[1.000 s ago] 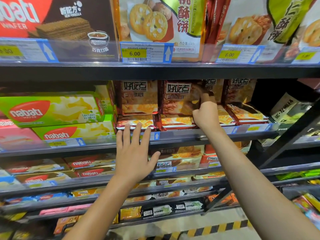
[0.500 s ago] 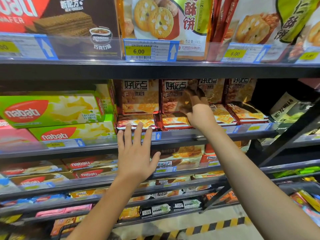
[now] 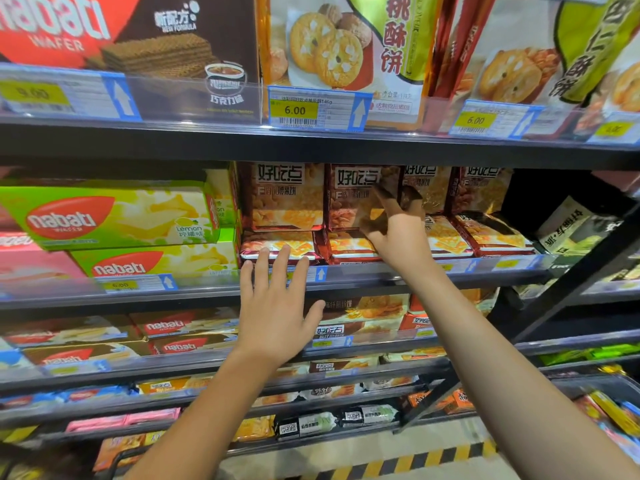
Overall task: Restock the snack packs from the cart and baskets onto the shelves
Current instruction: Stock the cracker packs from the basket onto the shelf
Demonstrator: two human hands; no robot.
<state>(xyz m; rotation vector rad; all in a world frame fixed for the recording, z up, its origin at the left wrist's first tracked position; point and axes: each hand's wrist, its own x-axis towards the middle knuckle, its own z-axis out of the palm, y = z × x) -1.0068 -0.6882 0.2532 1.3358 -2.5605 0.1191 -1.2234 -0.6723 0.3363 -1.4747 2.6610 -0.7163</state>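
Note:
Brown-and-gold biscuit packs stand upright at the back of the middle shelf, with more lying flat in front. My right hand reaches into this shelf, its fingers spread against the second upright pack, touching its right edge. My left hand is held flat with straight fingers in front of the shelf lip, fingertips at the flat pack on the left. It holds nothing.
Green Nabati wafer boxes fill the left of the shelf. Cookie bags stand on the shelf above with price tags. Lower shelves hold more packs. A black diagonal strut crosses at right. Hazard tape marks the floor.
My right hand has shifted left along the upright packs and its fingers have spread. My left hand has barely moved.

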